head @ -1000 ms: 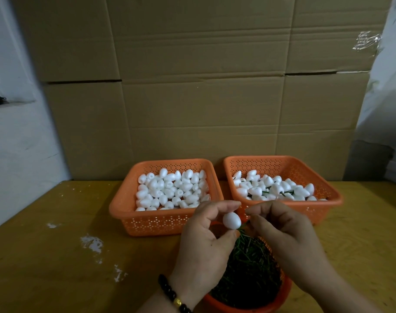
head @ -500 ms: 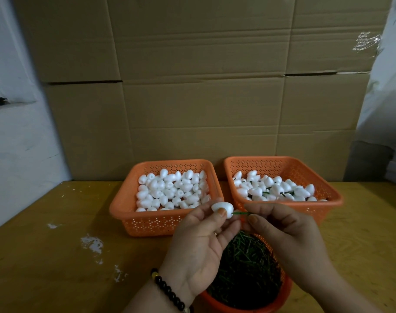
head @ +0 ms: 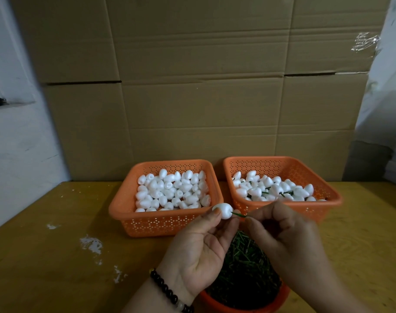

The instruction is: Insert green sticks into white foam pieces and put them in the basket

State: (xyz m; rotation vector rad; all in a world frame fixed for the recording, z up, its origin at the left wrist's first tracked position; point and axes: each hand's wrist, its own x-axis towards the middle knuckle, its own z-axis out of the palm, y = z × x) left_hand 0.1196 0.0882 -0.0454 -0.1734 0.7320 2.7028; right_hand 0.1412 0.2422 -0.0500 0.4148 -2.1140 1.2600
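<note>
Nearest, an orange bowl [head: 242, 307] heaped with loose green sticks sits at the table's [head: 46, 256] near edge, under both wrists. The left hand [head: 199, 247], a dark bead bracelet [head: 170, 292] at its wrist, is raised palm up and pinches a white foam piece [head: 223, 210] between thumb and fingertips. The right hand [head: 282, 231], fingers curled, pinches a green stick [head: 238, 214] whose left end meets the foam. Beyond, the left basket [head: 125, 206] holds plain foam pieces; the right basket [head: 328, 199] holds pieces with sticks. Cardboard boxes [head: 192, 86] stand behind.
</note>
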